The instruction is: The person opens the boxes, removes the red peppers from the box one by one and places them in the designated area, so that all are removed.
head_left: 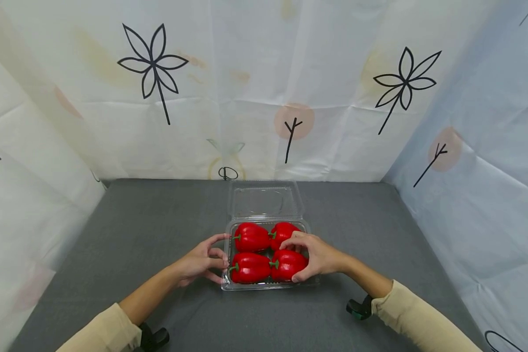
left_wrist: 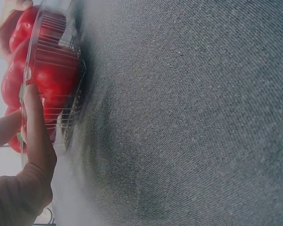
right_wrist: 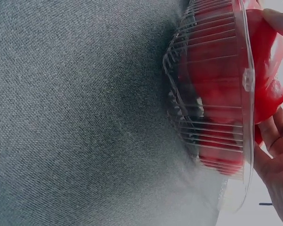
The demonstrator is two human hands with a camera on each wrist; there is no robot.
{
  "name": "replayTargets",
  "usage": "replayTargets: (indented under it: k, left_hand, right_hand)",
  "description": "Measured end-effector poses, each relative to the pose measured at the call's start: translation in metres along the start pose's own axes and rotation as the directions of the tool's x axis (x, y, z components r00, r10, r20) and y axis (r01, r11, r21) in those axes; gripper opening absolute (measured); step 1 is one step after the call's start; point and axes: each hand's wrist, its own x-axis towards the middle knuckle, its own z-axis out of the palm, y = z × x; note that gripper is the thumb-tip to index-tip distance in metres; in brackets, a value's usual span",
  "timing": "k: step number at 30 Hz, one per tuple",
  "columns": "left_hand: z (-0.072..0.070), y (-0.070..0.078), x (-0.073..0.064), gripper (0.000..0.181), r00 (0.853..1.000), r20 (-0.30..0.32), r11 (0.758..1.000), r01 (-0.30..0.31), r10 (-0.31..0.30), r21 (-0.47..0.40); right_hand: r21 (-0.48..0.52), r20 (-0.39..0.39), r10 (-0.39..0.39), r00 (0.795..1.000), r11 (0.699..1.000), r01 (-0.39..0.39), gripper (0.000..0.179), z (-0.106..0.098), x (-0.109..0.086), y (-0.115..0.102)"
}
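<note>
Location: the clear container (head_left: 264, 287) stood on the grey tabletop (head_left: 167, 215), about midway between its left and right edges. Its lid (head_left: 264, 200) lay swung back from the container's far edge, toward the tabletop's far edge.

Contents: 4 red peppers were counted, in 2 rows of 2, 1 to each corner of the container: far left pepper (head_left: 253, 238), far right pepper (head_left: 283, 232), near left pepper (head_left: 250, 269) and near right pepper (head_left: 288, 265).

Hands: the right hand (head_left: 312, 252) grasped the near right pepper, thumb on its near side and fingers curled over the far side. The left hand (head_left: 204, 261) rested loose and spread at the container's left edge, touching the rim and clenched on nothing.

Assessment: the step in hand was judged to be settling the near right pepper in its corner, though lifting it out could not be excluded. On that reading, the next move called for releasing the grasp, then bringing the lid over; pepper tops standing above the rim might have hindered closure.
</note>
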Motion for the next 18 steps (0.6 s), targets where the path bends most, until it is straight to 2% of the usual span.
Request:
replayTargets:
  k: [6,18]
  left_hand:
    - [-0.0001,-0.0004,0.0003,0.074,1.0,-0.004,1.0,0.002,-0.002,0.0]
    - [0.0001,0.0018,0.0002,0.074,1.0,-0.006,1.0,0.0,0.0,0.011]
  right_hand:
    - [0.097,-0.025,-0.013,1.0,0.995,0.016,0.056,0.0003,-0.0038,0.0029]
    - [0.078,-0.099,-0.005,0.995,0.997,0.013,0.061,-0.0003,-0.0079,0.001]
